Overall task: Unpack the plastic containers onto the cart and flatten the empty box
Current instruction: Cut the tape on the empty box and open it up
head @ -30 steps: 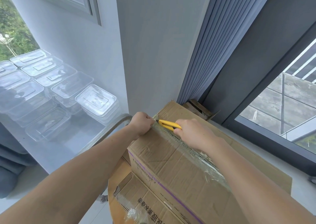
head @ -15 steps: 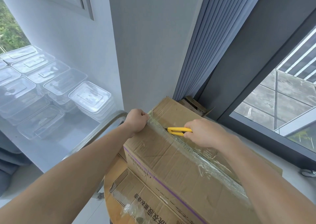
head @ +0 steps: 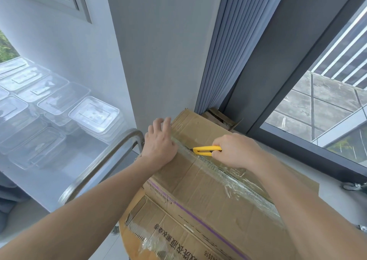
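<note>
Left hand: my left hand (head: 158,146) lies palm down on the far left corner of the box (head: 198,182), fingers straight and a little spread. It presses the box steady and grips nothing.
Right hand: my right hand (head: 236,152) is curled round the yellow cutter (head: 206,150), whose blade end points at the left hand and stops just short of it.
Cutter: it sits on the tape (head: 244,180) that runs along the top seam, from between the hands back under my right forearm.
Box: it is under both hands with its flaps down. I cannot see inside, so I cannot tell whether it is full or empty.
Done: many clear containers (head: 93,116) already stand in rows on the cart (head: 59,182), well left of the left hand and beyond the rail (head: 103,158). I judge a good share of the unpacking over.
In hand: slitting the tape. A dark gap shows along the seam beside my right hand, so part of it looks cut; how much, I cannot tell.
Left: finish the cut, open the flaps, move anything inside leftward to the cart, then flatten the box.
Also: a second carton (head: 158,232) lies below my forearms, under the box, with its tape torn. Whether it needs work I cannot tell.
</note>
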`<state>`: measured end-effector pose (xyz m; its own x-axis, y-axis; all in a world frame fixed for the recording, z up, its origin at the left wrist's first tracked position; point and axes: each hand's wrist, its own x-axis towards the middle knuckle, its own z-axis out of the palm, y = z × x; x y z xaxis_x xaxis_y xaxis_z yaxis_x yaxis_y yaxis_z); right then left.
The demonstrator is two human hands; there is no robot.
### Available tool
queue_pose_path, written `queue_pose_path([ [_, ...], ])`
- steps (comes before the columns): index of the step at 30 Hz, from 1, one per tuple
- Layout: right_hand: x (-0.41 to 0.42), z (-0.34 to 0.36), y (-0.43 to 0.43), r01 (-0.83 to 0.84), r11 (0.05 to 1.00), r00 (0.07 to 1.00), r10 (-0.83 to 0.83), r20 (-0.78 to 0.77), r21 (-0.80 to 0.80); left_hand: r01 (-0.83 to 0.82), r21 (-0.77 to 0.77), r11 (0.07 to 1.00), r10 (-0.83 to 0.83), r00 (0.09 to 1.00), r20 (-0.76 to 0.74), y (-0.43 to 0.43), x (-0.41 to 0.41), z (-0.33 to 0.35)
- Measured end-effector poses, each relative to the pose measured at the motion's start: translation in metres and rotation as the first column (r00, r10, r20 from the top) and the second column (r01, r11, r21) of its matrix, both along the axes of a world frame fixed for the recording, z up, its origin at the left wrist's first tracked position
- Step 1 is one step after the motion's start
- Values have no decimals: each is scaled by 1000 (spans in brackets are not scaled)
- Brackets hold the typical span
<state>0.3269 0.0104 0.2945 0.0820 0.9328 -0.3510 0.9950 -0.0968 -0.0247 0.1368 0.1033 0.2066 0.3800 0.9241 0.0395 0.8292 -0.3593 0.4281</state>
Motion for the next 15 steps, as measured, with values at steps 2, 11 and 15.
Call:
queue_pose_path([
  [2, 0, -1, 0, 0, 1000, 1000, 0, 3, 3, 136, 128, 982, -124, 988, -96, -1, 5, 3],
  [11, -4, 0, -2, 3, 1000, 999, -4, 38, 27, 544, 17, 839, -506, 792, -341, 7, 29, 7],
  [15, -4, -1, -2, 17, 1000, 999, -18, 38, 17, 570, -42, 820, -546, 760, -352, 9, 30, 8],
])
